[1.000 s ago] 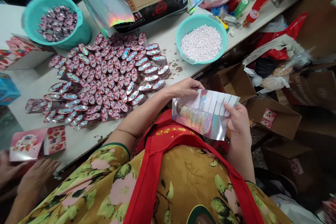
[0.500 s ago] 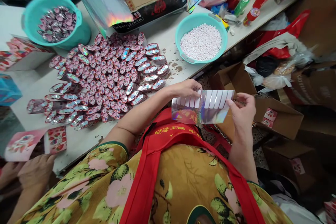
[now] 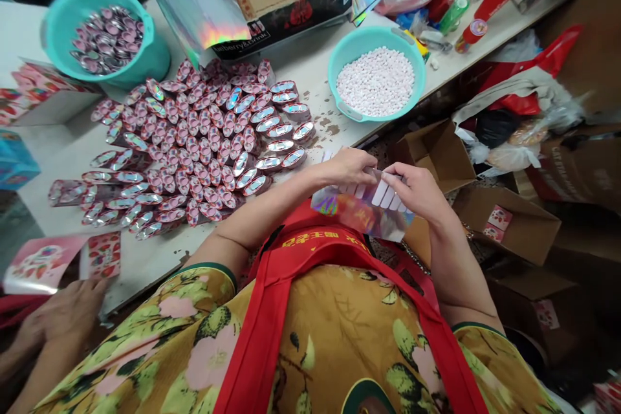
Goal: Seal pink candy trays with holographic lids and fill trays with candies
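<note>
Between my hands, in front of the red apron, is a shiny holographic sheet point(image 3: 373, 217) with a row of white rounded strips along its upper part. My left hand point(image 3: 350, 168) grips its top edge with bent fingers. Close beside it, my right hand point(image 3: 412, 187) pinches the same top edge near the middle, its thumb and index finger together. Whether a single strip lies between those fingertips I cannot tell. The right lower corner of the sheet hangs free below my right hand.
Left on the table stand many small foil-topped packs point(image 3: 194, 142). Behind are a teal bucket point(image 3: 160, 55) of pink-and-silver pieces, a teal basin point(image 3: 334, 94) of white pellets and a carton point(image 3: 286, 32). A co-worker's hands point(image 3: 68, 314) are at lower left. Cardboard boxes point(image 3: 528, 226) stand right.
My right hand has moved left from the sheet's right end to its top middle, beside my left hand. The sheet has tilted. The co-worker's hands have shifted slightly.
</note>
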The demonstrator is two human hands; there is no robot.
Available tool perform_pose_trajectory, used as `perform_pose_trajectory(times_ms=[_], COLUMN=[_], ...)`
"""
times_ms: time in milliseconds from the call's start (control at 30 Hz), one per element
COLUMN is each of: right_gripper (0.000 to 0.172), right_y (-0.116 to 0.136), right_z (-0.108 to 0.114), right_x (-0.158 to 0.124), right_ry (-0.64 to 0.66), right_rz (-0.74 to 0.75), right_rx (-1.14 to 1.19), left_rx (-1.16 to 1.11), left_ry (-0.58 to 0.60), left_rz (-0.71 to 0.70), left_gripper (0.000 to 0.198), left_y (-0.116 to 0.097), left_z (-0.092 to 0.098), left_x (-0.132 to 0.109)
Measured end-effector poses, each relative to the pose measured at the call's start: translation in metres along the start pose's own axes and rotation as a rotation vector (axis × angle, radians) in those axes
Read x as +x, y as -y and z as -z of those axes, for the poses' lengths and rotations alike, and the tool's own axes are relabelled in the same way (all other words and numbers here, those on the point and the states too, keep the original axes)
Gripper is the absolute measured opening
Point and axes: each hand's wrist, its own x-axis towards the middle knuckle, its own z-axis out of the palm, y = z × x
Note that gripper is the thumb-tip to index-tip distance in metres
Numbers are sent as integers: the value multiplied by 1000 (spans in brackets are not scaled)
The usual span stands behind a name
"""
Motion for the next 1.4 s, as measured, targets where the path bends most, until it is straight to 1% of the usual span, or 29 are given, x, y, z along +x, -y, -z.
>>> perform_pose_trajectory(times_ms=[67,100,133,167,200,267,300,333,367,400,467,500,533,600,633,667,733,800,867,933,1000,1067,1133,1167,1233,1267,1333,1367,1400], right_gripper=[24,24,25,27,31,47,56,63,68,70,71,72,74,79,79,78,76,79,83,81,74,59,43,39,40,43,47,47,47], right_y=[-3,-5,-8,-12,-17,-28,-33,-37,-41,-43,-45,-45,-46,-46,-47,-48,-49,-49,-47,-44,-41,-37,-34,-34,-34,-34,-33,-33,-31], right_z=[4,7,10,13,15,14,10,3,-5,-14,-33,-41,-47,-53,-55,-55,-57,-62,-68,-73,-75,-73,-68,-65,-59,-57,-53,-52,-51], right_x=[2,3,3,3,3,-1,-4,-8,-12,-16,-21,-22,-21,-18,-16,-13,-10,-10,-13,-17,-22,-27,-29,-29,-28,-27,-25,-24,-24], right_ry=[52,57,29,-40,-145,-371,-447,-480,-476,-444,-383,-382,-417,-536,-571,-565,-490,-441,-473,-506,-546,-590,-558,-502,-357,-295,-242,-239,-243], right_rz=[7,12,18,24,24,0,-27,-61,-94,-123,-155,-161,-167,-195,-216,-233,-254,-259,-256,-235,-212,-219,-243,-250,-263,-278,-335,-365,-386], right_rx=[96,133,152,152,138,125,161,230,319,412,538,542,505,369,311,281,296,315,280,218,150,130,254,371,628,730,859,899,926], left_rx=[-9,-39,-76,-113,-149,-224,-258,-287,-308,-325,-346,-352,-354,-353,-357,-364,-373,-348,-297,-250,-221,-207,-198,-192,-161,-127,-27,27,74], left_ry=[31,49,50,35,10,-59,-92,-126,-156,-184,-217,-224,-226,-221,-217,-215,-231,-272,-311,-333,-348,-355,-347,-329,-320,-357,-489,-545,-566], left_rz=[-17,-35,-49,-54,-49,-15,12,41,71,98,128,130,125,109,104,102,117,154,203,245,276,292,283,270,257,256,209,146,56], left_gripper=[14,14,15,15,15,14,13,12,12,12,11,11,10,11,12,13,12,11,11,16,19,17,14,13,10,12,25,35,44], left_y=[4,7,11,15,20,29,34,38,41,43,46,47,46,46,45,45,45,46,48,51,53,55,58,59,60,59,54,49,43], left_z=[0,2,5,9,13,22,26,29,31,33,35,35,35,35,34,33,30,26,20,15,11,9,8,7,6,4,-4,-9,-17], left_x=[1,0,-1,-2,-4,-7,-8,-8,-9,-9,-9,-9,-9,-10,-11,-11,-11,-9,-6,-4,-3,-3,-4,-4,-5,-5,-5,-6,-6])
